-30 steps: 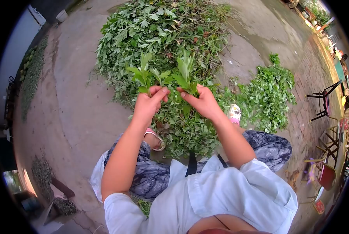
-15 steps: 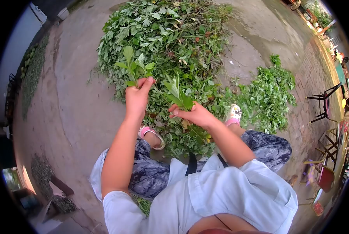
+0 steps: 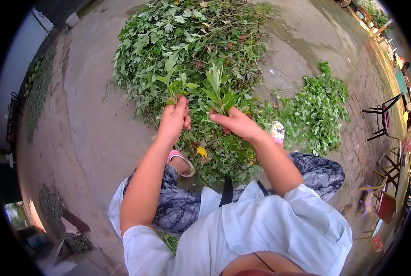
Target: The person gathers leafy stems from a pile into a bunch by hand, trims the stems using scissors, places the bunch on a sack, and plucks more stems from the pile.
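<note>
Over the leaf pile, my left hand (image 3: 174,118) pinches the stem end of a small leafy sprig (image 3: 172,82), its lobed green leaves pointing away from me. My right hand (image 3: 236,122) is closed on another sprig (image 3: 218,88), thumb pressed along its base, leaves upright. The two hands are level and a short gap apart, not touching. Beneath and beyond them spreads a large heap of cut green plants (image 3: 168,34), with brown and dry bits mixed in. A yellow leaf (image 3: 202,152) lies on the nearer greenery between my feet.
A smaller pile of green leaves (image 3: 319,115) lies on the concrete to the right. Farther right stand a dark chair (image 3: 384,117) and other folding chairs. My shoes (image 3: 277,132) flank the near greenery. Drying plant matter (image 3: 51,204) lies at left; a white bucket (image 3: 72,19) stands far left.
My left hand has moved nearer to me and slightly right with its sprig. My right hand has shifted right, its sprig raised more upright. The yellow leaf now shows on the greenery below.
</note>
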The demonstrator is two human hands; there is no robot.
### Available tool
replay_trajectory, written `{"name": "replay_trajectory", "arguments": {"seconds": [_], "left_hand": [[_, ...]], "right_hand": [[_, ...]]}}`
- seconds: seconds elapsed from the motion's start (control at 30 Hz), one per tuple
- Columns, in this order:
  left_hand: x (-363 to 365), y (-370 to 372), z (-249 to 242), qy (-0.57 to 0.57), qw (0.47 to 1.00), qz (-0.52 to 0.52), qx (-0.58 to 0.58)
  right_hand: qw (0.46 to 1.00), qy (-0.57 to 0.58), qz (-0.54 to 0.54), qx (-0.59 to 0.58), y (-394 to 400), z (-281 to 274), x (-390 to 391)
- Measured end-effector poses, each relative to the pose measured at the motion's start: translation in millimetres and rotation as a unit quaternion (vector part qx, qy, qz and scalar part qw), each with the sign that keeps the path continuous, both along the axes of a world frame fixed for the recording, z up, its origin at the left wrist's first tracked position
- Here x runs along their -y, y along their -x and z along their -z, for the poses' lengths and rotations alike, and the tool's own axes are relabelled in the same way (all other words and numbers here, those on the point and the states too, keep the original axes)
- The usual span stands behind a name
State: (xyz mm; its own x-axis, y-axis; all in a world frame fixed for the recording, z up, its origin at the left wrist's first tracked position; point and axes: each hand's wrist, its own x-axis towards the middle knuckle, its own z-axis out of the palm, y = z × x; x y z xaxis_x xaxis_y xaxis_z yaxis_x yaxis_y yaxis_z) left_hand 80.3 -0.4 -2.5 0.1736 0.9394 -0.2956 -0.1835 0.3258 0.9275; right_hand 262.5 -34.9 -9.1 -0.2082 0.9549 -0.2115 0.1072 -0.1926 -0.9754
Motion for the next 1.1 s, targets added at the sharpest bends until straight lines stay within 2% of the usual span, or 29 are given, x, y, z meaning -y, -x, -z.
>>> {"name": "replay_trajectory", "arguments": {"seconds": [0.07, 0.1, 0.13, 0.2, 0.27, 0.33, 0.37, 0.43, 0.47, 0.5, 0.57, 0.6, 0.67, 0.73, 0.77, 0.8, 0.83, 0.87, 0.93, 0.97, 1.0, 1.1], "left_hand": [[4.5, -3.1, -6.2, 0.026, 0.995, 0.094, 0.005], [7.4, -6.8, -8.1, -0.003, 0.993, 0.112, -0.024], [8.9, -9.4, -12.0, 0.0, 0.993, 0.113, -0.023], [12.1, -15.4, -16.5, -0.05, 0.985, 0.118, -0.12], [10.8, -15.5, -12.7, -0.034, 0.989, 0.091, -0.113], [8.2, -18.1, -6.7, -0.007, 0.993, 0.046, -0.108], [7.7, -18.3, -3.6, -0.006, 0.993, 0.047, -0.107], [6.7, -16.5, 1.3, -0.13, 0.976, -0.026, -0.172], [2.7, -12.6, 0.7, -0.13, 0.976, -0.026, -0.172], [-3.2, -6.1, -1.5, -0.107, 0.978, -0.042, -0.176], [-9.1, 4.3, -1.9, -0.067, 0.975, -0.049, -0.206], [-10.2, 5.1, 2.1, -0.068, 0.975, -0.052, -0.205], [-11.8, 5.9, 12.6, -0.146, 0.955, -0.113, -0.23], [-21.2, 21.8, 5.9, -0.076, 0.969, -0.142, -0.185], [-28.0, 30.8, -1.0, -0.093, 0.969, -0.183, -0.139], [-33.4, 47.5, -4.4, -0.063, 0.974, -0.169, -0.137], [-33.5, 45.4, -7.3, -0.061, 0.977, -0.154, -0.136], [-32.6, 41.1, -9.0, -0.058, 0.979, -0.139, -0.134], [-25.1, 27.5, -10.5, -0.028, 0.981, -0.089, -0.171], [-21.6, 20.0, -13.5, -0.025, 0.985, -0.075, -0.156], [-21.2, 18.8, -12.8, -0.023, 0.985, -0.073, -0.154], [-22.7, 18.4, -12.5, 0.013, 0.985, -0.043, -0.168]], "right_hand": [[0.984, 0.129, -0.079, -0.093, 0.9, 3.5, -3.9], [0.972, 0.167, -0.071, -0.151, 2.4, 6.5, -5.4], [0.971, 0.171, -0.069, -0.151, 2.5, 7.0, -8.1], [0.97, 0.152, -0.181, -0.061, 1.3, 7.0, -11.1], [0.967, 0.137, -0.211, -0.032, 6.7, 8.6, -10.9], [0.969, 0.112, -0.21, -0.067, 13.3, 6.7, -9.9], [0.975, 0.05, -0.195, -0.092, 17.1, 12.0, -9.3], [0.973, 0.025, -0.219, -0.064, 16.1, 28.3, -10.8], [0.969, -0.002, -0.243, -0.037, 15.4, 35.0, -11.9], [0.969, -0.002, -0.244, -0.037, 16.9, 34.9, -7.4], [0.963, 0.103, -0.209, -0.136, 19.9, 33.7, 6.8], [0.962, 0.102, -0.212, -0.135, 18.2, 37.2, 8.4], [0.953, -0.024, -0.286, -0.094, 11.2, 48.7, 14.2], [0.952, -0.002, -0.29, -0.101, 6.5, 49.3, 28.9], [0.951, 0.021, -0.295, -0.086, 4.9, 53.8, 40.0], [0.951, 0.041, -0.299, -0.07, 1.5, 59.8, 46.1], [0.927, 0.068, -0.36, -0.076, -4.4, 67.7, 47.9], [0.927, 0.067, -0.36, -0.076, -7.2, 74.5, 50.2], [0.972, -0.045, -0.205, 0.101, -7.5, 72.4, 55.6], [0.964, -0.028, -0.196, 0.178, -15.6, 69.7, 44.4], [0.963, -0.068, -0.125, 0.228, -17.9, 58.1, 37.6], [0.973, -0.114, -0.106, 0.171, -18.3, 40.0, 16.5]]}}
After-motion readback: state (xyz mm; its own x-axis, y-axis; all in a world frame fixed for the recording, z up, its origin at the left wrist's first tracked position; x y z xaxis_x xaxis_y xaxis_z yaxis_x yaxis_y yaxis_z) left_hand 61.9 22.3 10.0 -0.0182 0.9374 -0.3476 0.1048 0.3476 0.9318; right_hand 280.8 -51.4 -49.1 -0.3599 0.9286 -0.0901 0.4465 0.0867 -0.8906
